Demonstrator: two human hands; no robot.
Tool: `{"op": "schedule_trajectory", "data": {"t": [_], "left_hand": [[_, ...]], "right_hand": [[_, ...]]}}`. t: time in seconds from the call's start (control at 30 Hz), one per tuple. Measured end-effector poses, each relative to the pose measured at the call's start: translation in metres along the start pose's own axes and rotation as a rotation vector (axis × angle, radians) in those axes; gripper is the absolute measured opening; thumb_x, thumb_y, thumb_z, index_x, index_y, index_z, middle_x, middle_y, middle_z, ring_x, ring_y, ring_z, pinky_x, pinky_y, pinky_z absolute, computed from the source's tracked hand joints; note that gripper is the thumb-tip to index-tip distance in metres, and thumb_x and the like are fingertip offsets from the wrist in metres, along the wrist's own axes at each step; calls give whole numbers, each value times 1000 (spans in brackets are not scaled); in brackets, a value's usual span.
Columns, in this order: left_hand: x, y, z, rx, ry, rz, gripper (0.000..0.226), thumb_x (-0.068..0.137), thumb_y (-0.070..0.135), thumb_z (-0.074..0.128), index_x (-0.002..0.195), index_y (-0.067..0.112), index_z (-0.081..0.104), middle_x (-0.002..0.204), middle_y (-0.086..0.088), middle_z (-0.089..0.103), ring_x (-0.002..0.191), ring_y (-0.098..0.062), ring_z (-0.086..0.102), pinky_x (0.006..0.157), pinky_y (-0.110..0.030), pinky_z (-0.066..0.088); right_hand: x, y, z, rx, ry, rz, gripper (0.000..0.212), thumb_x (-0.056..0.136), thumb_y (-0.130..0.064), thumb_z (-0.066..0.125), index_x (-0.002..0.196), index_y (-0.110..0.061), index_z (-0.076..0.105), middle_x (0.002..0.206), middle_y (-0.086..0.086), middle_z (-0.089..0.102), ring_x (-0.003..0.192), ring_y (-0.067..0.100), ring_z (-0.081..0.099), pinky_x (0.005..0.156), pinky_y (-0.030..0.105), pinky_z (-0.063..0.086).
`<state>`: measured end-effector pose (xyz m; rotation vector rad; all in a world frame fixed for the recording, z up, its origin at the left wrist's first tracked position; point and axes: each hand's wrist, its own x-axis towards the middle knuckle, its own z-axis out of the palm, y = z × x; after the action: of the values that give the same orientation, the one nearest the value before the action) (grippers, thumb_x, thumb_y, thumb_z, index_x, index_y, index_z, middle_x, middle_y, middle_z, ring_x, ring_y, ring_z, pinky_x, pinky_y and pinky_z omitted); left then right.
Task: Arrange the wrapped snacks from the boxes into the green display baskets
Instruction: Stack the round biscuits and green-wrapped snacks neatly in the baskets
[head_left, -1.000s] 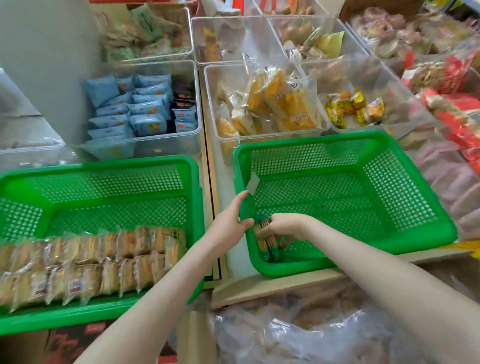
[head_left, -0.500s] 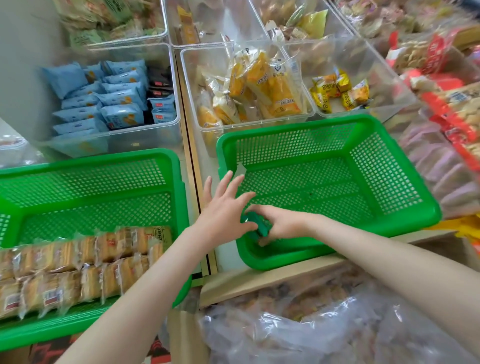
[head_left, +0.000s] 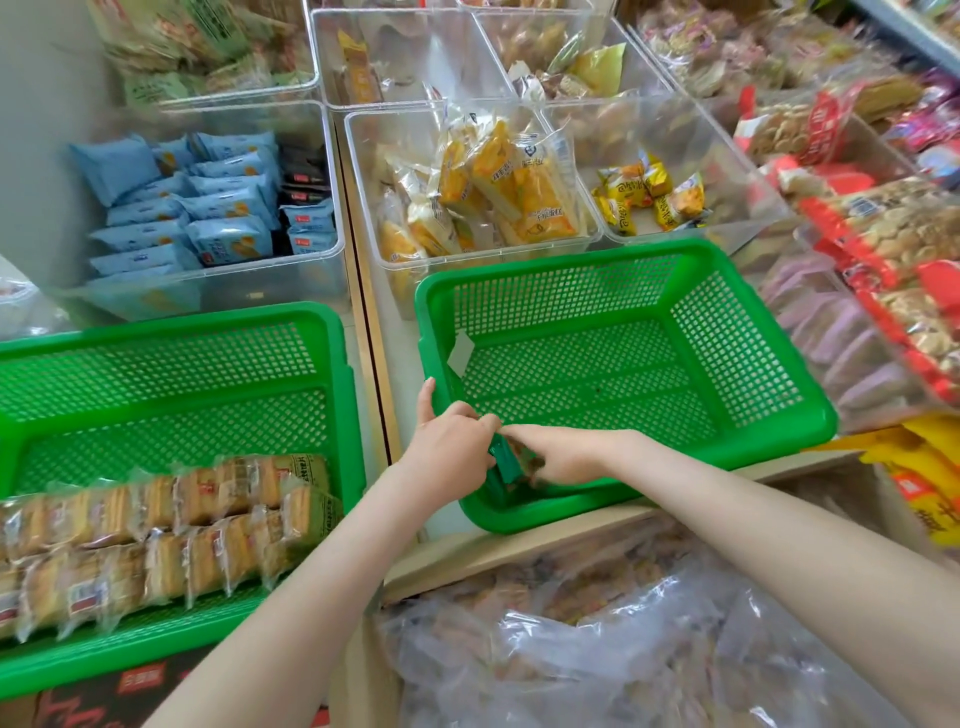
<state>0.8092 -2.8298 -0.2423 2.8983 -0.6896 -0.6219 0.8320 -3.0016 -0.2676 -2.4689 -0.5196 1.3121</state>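
Left hand (head_left: 451, 441) has closed down: half a second ago its fingers were splayed over the near-left corner of the right green perforated plastic basket (head_left: 597, 384), and now they curl in at that corner with only the thumb straight, lying along the outside of the left wall. Camera has also tipped, so both baskets sit lower in the head view.

Right hand (head_left: 563, 457) is in the same spot, inside that near-left corner, knuckles up, fingers bent down and gripping the small green-wrapped snack packets (head_left: 506, 465). Left fingers meet the top of the same packets. Can't tell whether they pinch the wrapper or only steady it against the wall.

Read: first batch is down in the corner and is being squared up, not yet released. Rest of this basket's floor is bare mesh apart from a white tag on its left wall.

Left green perforated plastic basket (head_left: 171, 364) holds two rows of clear-wrapped biscuit packs (head_left: 156, 530) along its near edge; far half is unfilled.

Clear plastic bag of loose snacks (head_left: 571, 649) sits below the desk's near edge, likely the supply.

Task looks early: both baskets still need plenty of stock.
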Motion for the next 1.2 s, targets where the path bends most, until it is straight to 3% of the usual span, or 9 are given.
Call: {"op": "schedule_trajectory", "data": {"t": [0.13, 0.27, 0.43, 0.53, 0.67, 0.83, 1.0, 1.13, 1.2], "left_hand": [[-1, 1, 3, -9, 16, -6, 45, 95, 18, 45, 139, 17, 41, 127, -3, 57, 135, -18, 32, 108, -60, -18], [0, 2, 3, 40, -7, -16, 32, 93, 14, 44, 123, 18, 57, 115, -1, 60, 130, -19, 37, 108, -61, -16], [5, 11, -1, 82, 51, -72, 27, 93, 11, 46, 111, 21, 63, 99, 3, 67, 115, -21, 49, 114, -54, -8], [11, 9, -1, 55, 105, -68, 26, 90, 8, 49, 109, 20, 63, 97, 3, 67, 110, -21, 53, 115, -47, 1], [19, -1, -3, -37, 135, -36, 32, 86, 4, 49, 109, 22, 62, 98, 4, 68, 108, -20, 52, 111, -42, 7], [17, -11, 1, -101, 214, -7, 26, 97, 23, 44, 117, 27, 60, 105, 9, 66, 117, -15, 51, 109, -44, -6], [0, -19, 6, -8, 97, 149, 35, 98, 41, 40, 125, 32, 60, 120, 14, 63, 136, -12, 31, 109, -50, -19], [-5, -19, 9, 28, 53, 207, 39, 97, 43, 40, 129, 30, 57, 120, 11, 61, 135, -16, 30, 110, -51, -18], [-5, -20, 11, 18, 77, 215, 40, 96, 44, 39, 129, 28, 56, 120, 12, 60, 132, -16, 33, 111, -50, -18]], "right_hand": [[-6, 1, 0, -87, -12, -24, 76, 86, 6, 45, 151, -25, 22, 148, 6, 40, 130, 24, 43, 105, 33, 37], [-11, 1, -3, -184, 20, -51, 88, 82, 14, 40, 151, -36, 18, 157, -2, 27, 139, 21, 33, 108, 40, 36], [-7, 1, -6, -169, 42, -57, 87, 81, 17, 37, 149, -37, 28, 158, -16, 18, 142, 16, 27, 110, 40, 35], [-9, 6, -8, -64, 25, -5, 78, 85, 8, 49, 149, -31, 29, 155, -9, 30, 141, 13, 30, 115, 32, 27], [-8, 5, -3, -7, 41, 20, 83, 82, -14, 72, 149, -26, 25, 150, -4, 38, 135, 16, 38, 111, 33, 32], [-3, 0, -6, -22, 95, -4, 81, 85, -11, 68, 150, -28, 23, 149, 1, 41, 133, 21, 41, 104, 31, 34], [-3, 9, -2, -124, -20, -45, 80, 86, -7, 63, 150, -34, 22, 147, 3, 44, 129, 23, 46, 103, 33, 39], [1, 14, 2, -97, -63, -71, 87, 87, 6, 52, 153, -30, 8, 157, -6, 20, 138, 6, 24, 105, 12, 19], [5, 12, 3, -97, -44, -76, 91, 85, 8, 53, 154, -21, 3, 161, 0, 9, 145, 11, 11, 109, 13, 9]]}}
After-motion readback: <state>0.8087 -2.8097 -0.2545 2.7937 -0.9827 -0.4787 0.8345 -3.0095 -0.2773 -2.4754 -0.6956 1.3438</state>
